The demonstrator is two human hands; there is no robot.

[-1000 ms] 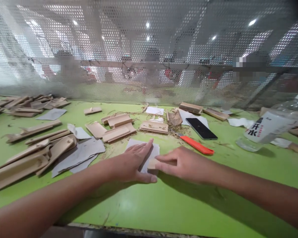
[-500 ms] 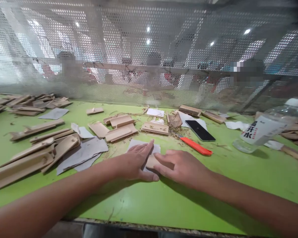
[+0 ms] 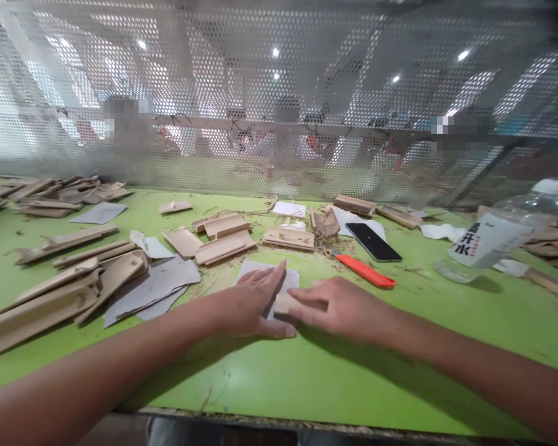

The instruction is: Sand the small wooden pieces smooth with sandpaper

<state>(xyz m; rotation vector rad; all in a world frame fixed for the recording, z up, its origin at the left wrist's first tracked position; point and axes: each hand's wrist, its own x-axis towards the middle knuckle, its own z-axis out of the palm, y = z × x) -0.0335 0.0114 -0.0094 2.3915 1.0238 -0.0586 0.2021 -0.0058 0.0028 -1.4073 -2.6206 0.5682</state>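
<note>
My left hand (image 3: 253, 303) lies flat with its fingers spread, pressing on a grey sheet of paper (image 3: 290, 279) on the green table. My right hand (image 3: 337, 310) is closed on a small pale wooden piece (image 3: 284, 305), which rests against the sheet between the two hands. The thumb of my left hand points toward the lower edge of that piece. My right fingers partly hide the piece.
An orange cutter (image 3: 365, 271), a black phone (image 3: 373, 241) and a bottle (image 3: 486, 238) stand or lie to the right. Wooden pieces (image 3: 223, 248) lie behind my hands, more wood and grey sheets (image 3: 151, 286) at left. A perforated screen (image 3: 260, 155) borders the back.
My right hand has shifted slightly and its fingers are closer together on the wooden piece. My left hand stays on the sheet.
</note>
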